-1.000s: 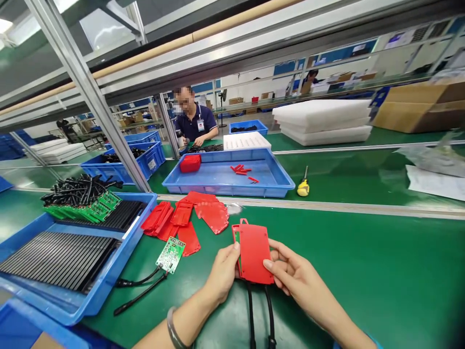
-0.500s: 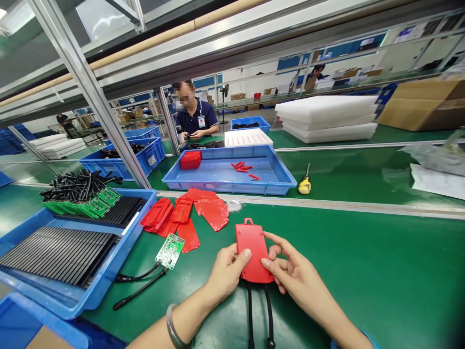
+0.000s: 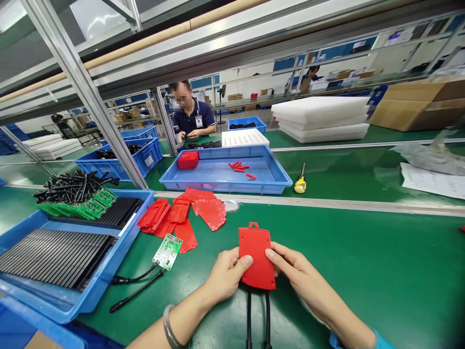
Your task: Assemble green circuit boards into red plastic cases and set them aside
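Observation:
Between my hands is a red plastic case (image 3: pixel 257 257) with a hanging loop on its top edge and two black cables (image 3: pixel 249 315) running from its bottom. My left hand (image 3: pixel 227 272) grips its left side, thumb on the face. At the right edge my right hand (image 3: pixel 295 267) pinches the case, its thumb on the front and the other fingers partly hidden behind. A green circuit board (image 3: pixel 167 252) with two black leads lies to the left on the table. Beyond it are several loose red case panels (image 3: pixel 187 236).
A blue tray (image 3: pixel 225 186) with red pieces stands ahead, a yellow-handled screwdriver (image 3: pixel 300 184) beside it. Left, another blue tray (image 3: pixel 125 252) holds black slats (image 3: pixel 54 257) and green boards with cables (image 3: pixel 83 198). White foam sheets (image 3: pixel 321 111) and a co-worker (image 3: pixel 192 116) are across the bench.
My right thumb has shifted up along the case's right edge, and my right fingers have moved behind it. The case is turned slightly more upright. The whole view has shifted a little.

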`<state>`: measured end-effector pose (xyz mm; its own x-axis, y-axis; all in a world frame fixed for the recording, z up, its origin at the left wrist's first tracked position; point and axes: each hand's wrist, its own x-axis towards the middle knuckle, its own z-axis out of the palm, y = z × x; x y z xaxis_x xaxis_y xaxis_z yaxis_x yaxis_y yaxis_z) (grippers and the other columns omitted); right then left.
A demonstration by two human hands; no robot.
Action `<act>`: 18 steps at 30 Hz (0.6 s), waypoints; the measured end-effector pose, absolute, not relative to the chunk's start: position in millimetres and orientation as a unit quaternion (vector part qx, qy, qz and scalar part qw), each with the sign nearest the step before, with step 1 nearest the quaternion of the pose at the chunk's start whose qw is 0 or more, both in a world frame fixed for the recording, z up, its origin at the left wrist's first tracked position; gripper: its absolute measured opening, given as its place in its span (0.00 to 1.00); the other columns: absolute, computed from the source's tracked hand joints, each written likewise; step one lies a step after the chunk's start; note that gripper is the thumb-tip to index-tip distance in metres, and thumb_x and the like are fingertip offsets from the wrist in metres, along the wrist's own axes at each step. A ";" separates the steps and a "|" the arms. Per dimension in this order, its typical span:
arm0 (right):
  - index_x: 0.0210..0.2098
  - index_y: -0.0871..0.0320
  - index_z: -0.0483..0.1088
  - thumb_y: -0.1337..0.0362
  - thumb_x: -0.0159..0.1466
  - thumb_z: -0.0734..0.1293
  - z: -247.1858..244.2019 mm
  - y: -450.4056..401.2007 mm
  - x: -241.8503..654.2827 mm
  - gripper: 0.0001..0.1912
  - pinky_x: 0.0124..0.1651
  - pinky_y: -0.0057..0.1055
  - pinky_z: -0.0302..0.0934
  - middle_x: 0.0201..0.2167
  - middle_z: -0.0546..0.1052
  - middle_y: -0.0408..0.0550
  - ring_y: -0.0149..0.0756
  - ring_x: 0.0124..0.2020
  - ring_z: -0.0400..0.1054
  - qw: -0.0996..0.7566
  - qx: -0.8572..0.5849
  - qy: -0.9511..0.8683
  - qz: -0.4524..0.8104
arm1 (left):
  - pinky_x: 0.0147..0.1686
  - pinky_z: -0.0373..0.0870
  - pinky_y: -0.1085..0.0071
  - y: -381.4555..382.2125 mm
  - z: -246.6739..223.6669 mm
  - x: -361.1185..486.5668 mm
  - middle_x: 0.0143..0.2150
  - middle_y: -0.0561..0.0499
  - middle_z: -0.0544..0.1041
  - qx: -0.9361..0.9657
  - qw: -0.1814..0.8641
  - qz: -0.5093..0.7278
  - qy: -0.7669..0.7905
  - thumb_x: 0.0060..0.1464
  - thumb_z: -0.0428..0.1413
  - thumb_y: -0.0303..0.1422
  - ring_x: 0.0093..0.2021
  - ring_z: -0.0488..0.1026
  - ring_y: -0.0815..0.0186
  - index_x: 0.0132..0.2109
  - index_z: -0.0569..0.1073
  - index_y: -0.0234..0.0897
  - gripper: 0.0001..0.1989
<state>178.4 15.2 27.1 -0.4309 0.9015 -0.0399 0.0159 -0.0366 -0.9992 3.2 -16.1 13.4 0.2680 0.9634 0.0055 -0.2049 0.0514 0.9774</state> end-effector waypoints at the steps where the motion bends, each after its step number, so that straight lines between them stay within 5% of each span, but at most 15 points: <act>1: 0.46 0.57 0.74 0.46 0.62 0.66 28.0 15.2 178.5 0.23 0.43 0.34 0.64 0.34 0.75 0.49 0.39 0.35 0.66 0.368 -0.381 -0.584 0.616 | 0.44 0.69 0.64 -15.7 13.4 3.1 0.42 0.40 0.78 0.503 0.622 0.471 0.371 0.52 0.55 0.54 0.41 0.74 0.55 0.50 0.75 0.30 0.32; 4: 0.44 0.57 0.75 0.45 0.61 0.67 28.4 15.9 178.0 0.23 0.53 0.41 0.61 0.37 0.77 0.51 0.46 0.42 0.68 0.374 -0.362 -0.579 0.628 | 0.47 0.68 0.63 -14.8 12.7 3.8 0.44 0.40 0.78 0.495 0.645 0.465 0.350 0.50 0.57 0.54 0.43 0.74 0.55 0.50 0.75 0.30 0.32; 11: 0.39 0.59 0.75 0.42 0.61 0.63 13.6 17.3 176.3 0.26 0.44 0.42 0.66 0.34 0.77 0.53 0.46 0.34 0.68 0.384 -0.417 -0.638 0.522 | 0.43 0.69 0.63 -16.6 9.8 8.6 0.42 0.40 0.78 0.478 0.648 0.477 0.353 0.51 0.58 0.52 0.41 0.75 0.55 0.51 0.75 0.29 0.31; 18: 0.44 0.58 0.72 0.47 0.65 0.60 21.4 17.4 176.5 0.21 0.49 0.37 0.63 0.41 0.76 0.51 0.43 0.41 0.68 0.384 -0.365 -0.632 0.566 | 0.39 0.70 0.65 -16.7 16.5 7.8 0.40 0.40 0.79 0.469 0.669 0.451 0.360 0.49 0.60 0.52 0.39 0.75 0.55 0.51 0.74 0.29 0.31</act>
<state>176.5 17.4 21.4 -0.4383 0.8960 0.0711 0.0271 0.0923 -0.9954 7.8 -16.7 16.5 0.3344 0.9406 -0.0582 -0.2654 0.1533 0.9519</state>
